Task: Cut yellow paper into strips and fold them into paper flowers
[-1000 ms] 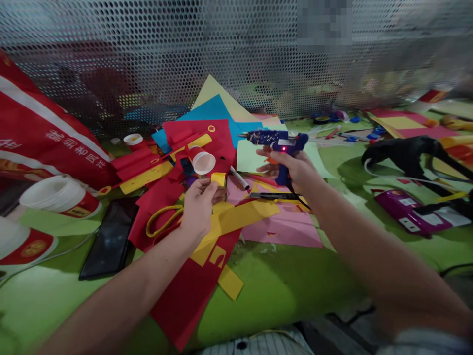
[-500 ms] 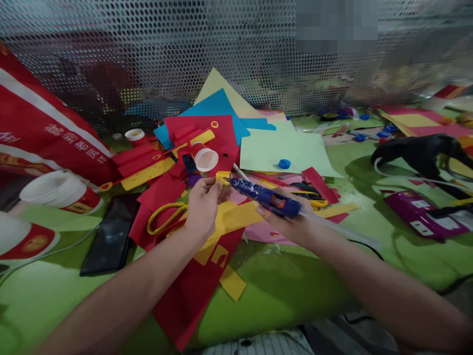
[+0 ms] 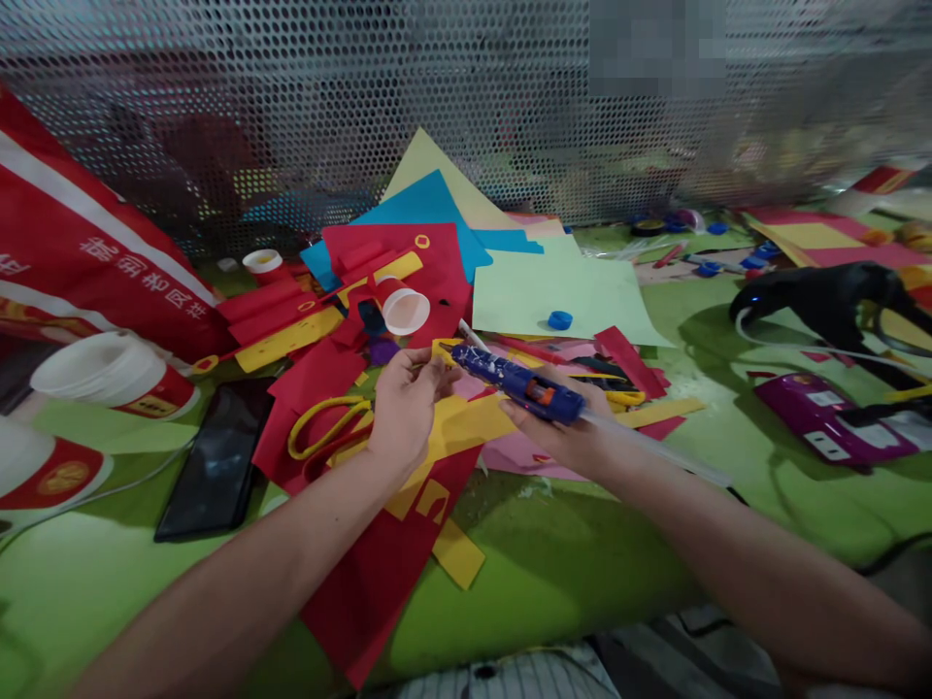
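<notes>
My right hand [image 3: 564, 424] is closed around a blue hot glue gun [image 3: 514, 379], with a clear glue stick [image 3: 655, 449] trailing from its back end. Between the fingertips of my left hand [image 3: 408, 403] is a small piece of yellow paper [image 3: 441, 348]. The gun's nozzle meets this piece or lies just over it; I cannot tell which. Below my hands are yellow paper strips [image 3: 473, 424] and a long red sheet [image 3: 379, 582]. Yellow-handled scissors [image 3: 320, 427] lie beside my left wrist.
Behind my hands lie a tipped paper cup [image 3: 406, 311], a pale green sheet [image 3: 568, 291] and a blue cap [image 3: 560, 320]. At left are a phone [image 3: 215, 461], stacked paper cups [image 3: 109, 374] and a red bag [image 3: 94, 233]. A purple power strip [image 3: 834, 417] sits at right.
The glue gun's nozzle has shifted slightly and now covers more of the small yellow piece. Both hands keep their grips, and the view has moved very slightly.
</notes>
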Available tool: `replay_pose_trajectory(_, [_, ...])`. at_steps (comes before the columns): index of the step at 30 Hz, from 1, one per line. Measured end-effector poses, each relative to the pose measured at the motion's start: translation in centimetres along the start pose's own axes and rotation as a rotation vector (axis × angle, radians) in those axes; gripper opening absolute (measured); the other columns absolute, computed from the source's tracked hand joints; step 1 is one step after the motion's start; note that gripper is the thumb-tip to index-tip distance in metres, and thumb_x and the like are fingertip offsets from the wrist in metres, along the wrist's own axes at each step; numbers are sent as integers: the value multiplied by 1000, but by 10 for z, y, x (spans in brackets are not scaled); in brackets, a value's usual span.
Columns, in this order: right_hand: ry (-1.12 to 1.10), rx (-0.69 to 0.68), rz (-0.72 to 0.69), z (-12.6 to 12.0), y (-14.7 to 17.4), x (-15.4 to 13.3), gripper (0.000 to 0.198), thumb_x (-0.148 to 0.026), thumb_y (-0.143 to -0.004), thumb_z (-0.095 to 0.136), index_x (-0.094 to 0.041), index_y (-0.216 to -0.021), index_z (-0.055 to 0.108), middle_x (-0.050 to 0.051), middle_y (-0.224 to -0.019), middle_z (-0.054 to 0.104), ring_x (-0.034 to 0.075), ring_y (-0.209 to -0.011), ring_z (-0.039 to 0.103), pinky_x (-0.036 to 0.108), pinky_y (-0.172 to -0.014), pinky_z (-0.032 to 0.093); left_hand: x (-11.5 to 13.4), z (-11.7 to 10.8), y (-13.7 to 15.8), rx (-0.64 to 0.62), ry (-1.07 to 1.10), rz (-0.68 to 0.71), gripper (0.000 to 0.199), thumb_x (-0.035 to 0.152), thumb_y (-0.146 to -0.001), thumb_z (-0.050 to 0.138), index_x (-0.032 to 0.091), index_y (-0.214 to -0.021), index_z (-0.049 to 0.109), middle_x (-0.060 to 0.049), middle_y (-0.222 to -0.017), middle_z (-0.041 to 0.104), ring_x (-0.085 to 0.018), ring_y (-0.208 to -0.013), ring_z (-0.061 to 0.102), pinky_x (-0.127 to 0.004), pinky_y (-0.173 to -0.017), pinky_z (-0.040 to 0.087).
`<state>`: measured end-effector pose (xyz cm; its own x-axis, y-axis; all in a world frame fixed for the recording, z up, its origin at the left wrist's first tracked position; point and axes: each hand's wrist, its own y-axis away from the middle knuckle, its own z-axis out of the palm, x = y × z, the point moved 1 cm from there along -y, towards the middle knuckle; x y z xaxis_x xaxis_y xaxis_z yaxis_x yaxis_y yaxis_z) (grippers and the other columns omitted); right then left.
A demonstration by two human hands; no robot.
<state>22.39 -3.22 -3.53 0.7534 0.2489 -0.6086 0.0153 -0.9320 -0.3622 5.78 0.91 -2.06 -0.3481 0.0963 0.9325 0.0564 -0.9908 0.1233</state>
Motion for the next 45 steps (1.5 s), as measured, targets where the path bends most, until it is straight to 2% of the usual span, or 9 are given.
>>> replay_pose_trajectory(14, [-65,-8,-6,-1,-2,-4,22,-44,-73,58,-23,-76,55,0,-59,56,14,-48,49,26,-44,36,0,0,-1,-1,-2,21,16,21,-67,67,16,-71,53,4,-57,60,-9,-51,58,-24,-58,46])
replay_pose_trajectory(19, [-22,6,11,-2,-1,0,24,-47,-72,59,-23,-74,56,-1,-55,54,13,-45,45,26,-43,32,1,-1,-3,13,-5,22,14,18,-69,64,17,-72,51,3,-58,62,-12,-57,63,-26,-61,48])
replay_pose_trajectory(28, [-23,-14,0,-2,-1,3,24,-47,-73,60,-25,-83,60,-1,-59,57,15,-48,49,28,-47,38,4,0,-3,26,-25,27,16,22,-68,66,17,-72,51,2,-60,63,-14,-60,65,-27,-61,50])
replay_pose_trajectory(33, [-117,-42,5,1,-1,9,20,-44,-75,58,-25,-81,59,1,-63,61,17,-52,55,29,-48,42,8,-1,-4,39,-41,47,11,18,-69,61,16,-75,52,1,-65,65,-12,-61,65,-25,-62,48])
replay_pose_trajectory(36, [-144,23,96,-10,-10,12,24,-46,-71,62,-24,-81,60,1,-60,60,18,-51,56,30,-46,43,10,-2,-4,33,-37,52,13,19,-68,61,17,-75,51,2,-65,65,-13,-62,65,-25,-62,48])
replay_pose_trajectory(39, [-182,204,306,-40,-27,21,28,-47,-66,66,-21,-69,59,1,-51,55,16,-44,53,30,-43,42,10,-2,-4,18,-26,58,15,19,-67,63,17,-74,50,2,-68,65,-13,-63,66,-25,-62,48])
replay_pose_trajectory(42, [-387,417,431,-78,-46,40,29,-46,-74,60,-19,-64,54,3,-56,59,13,-43,53,27,-44,42,10,-2,-4,8,-25,56,17,20,-66,64,18,-74,50,2,-68,65,-14,-63,66,-25,-62,49])
replay_pose_trajectory(43, [-473,409,477,-88,-52,49,28,-45,-77,57,-19,-67,54,5,-63,62,13,-46,56,26,-44,43,9,-2,-4,6,-26,53,17,20,-66,64,18,-74,50,2,-67,65,-14,-62,66,-25,-61,49])
replay_pose_trajectory(45, [-529,421,622,-103,-60,72,34,-52,-82,48,-20,-70,51,5,-61,61,11,-43,53,26,-42,41,8,-2,-5,4,-33,38,17,20,-66,65,17,-74,50,1,-67,65,-14,-62,66,-25,-61,48])
